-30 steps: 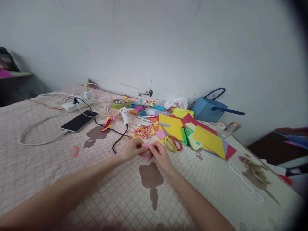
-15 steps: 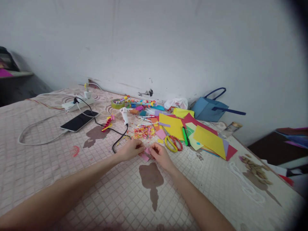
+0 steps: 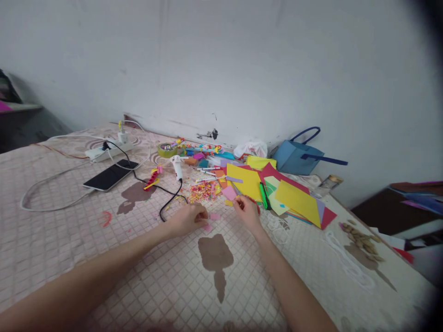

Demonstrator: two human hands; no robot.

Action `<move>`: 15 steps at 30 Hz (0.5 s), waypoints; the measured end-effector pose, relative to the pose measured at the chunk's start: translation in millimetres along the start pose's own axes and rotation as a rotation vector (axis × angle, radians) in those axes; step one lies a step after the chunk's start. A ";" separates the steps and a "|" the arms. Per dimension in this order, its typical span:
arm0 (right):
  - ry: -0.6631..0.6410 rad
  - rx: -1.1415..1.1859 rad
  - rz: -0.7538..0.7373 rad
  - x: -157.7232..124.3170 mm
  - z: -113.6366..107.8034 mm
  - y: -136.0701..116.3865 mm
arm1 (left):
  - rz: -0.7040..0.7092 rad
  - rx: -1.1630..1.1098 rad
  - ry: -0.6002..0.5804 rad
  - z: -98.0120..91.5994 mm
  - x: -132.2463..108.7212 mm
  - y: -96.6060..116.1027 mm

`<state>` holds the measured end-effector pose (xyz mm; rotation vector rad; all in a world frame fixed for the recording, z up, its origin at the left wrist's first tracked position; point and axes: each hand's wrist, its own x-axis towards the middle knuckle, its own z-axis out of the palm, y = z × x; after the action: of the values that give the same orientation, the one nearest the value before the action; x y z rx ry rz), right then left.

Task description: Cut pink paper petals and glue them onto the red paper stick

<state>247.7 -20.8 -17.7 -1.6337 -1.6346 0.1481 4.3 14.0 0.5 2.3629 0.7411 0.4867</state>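
Observation:
My left hand [image 3: 188,218] is closed, its fingertips pinching a small piece of pink paper [image 3: 207,228] that is partly hidden by the fingers. Just right of those fingertips, another small pink paper strip [image 3: 215,216] lies flat on the tablecloth. My right hand [image 3: 247,212] has its fingers bent around the handles of the scissors. The scissors [image 3: 258,208] are mostly covered by that hand; a bit of red handle shows on its right. A larger pink paper square [image 3: 228,193] lies just beyond the right fingertips.
Colored paper sheets [image 3: 297,200] and a green cutter [image 3: 265,196] lie to the right. A white glue gun [image 3: 176,168] with a black cord stands beyond the left hand, near a pile of paper bits [image 3: 204,191]. Further left are a phone [image 3: 110,175] and a power strip [image 3: 109,151].
My right hand has let go of the pink paper and moved right onto the scissors. One pink strip now lies on the cloth. My left hand stays nearly in place.

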 end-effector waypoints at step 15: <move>0.015 -0.207 0.035 0.8 -6.1 18.7 | -0.199 -0.391 0.178 2.2 7.2 -5.8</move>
<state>266.2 -19.8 -24.3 -1.8145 -1.6549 -0.0173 8.7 21.3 -3.7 1.8803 0.8635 0.6923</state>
